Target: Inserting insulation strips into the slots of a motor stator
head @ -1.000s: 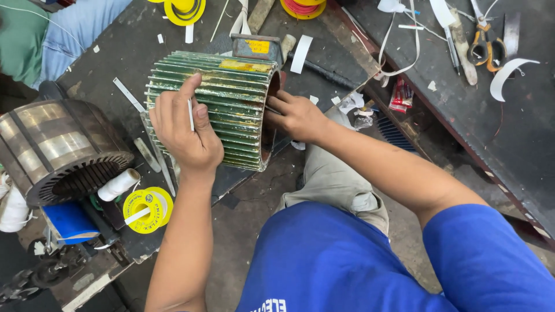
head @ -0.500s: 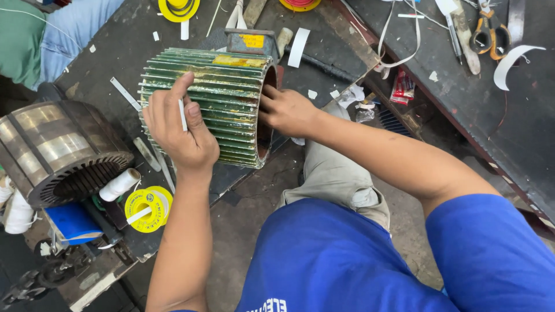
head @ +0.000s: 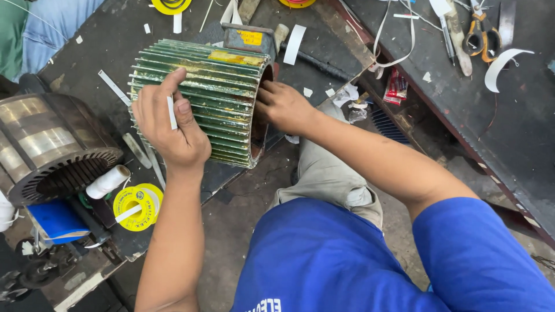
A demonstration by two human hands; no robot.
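Observation:
A green finned motor housing [head: 222,86] lies on its side on the dark floor in front of me. My left hand [head: 170,124] rests on its near fins and pinches a thin white strip [head: 171,112] between the fingers. My right hand [head: 283,107] is at the housing's open right end, fingers reaching into the bore; what they touch inside is hidden.
A bare stator core [head: 49,147] lies at the left, with a yellow tape roll [head: 137,206], a white spool [head: 108,181] and a blue block [head: 58,221] near it. Scissors [head: 480,36], white strips and scraps lie on the dark bench [head: 491,115] at the right. Another person's jeans [head: 55,23] show top left.
The view has shifted slightly, so housing and hands sit lower in frame. My left hand slid a little along the fins; my right hand stays at the open end.

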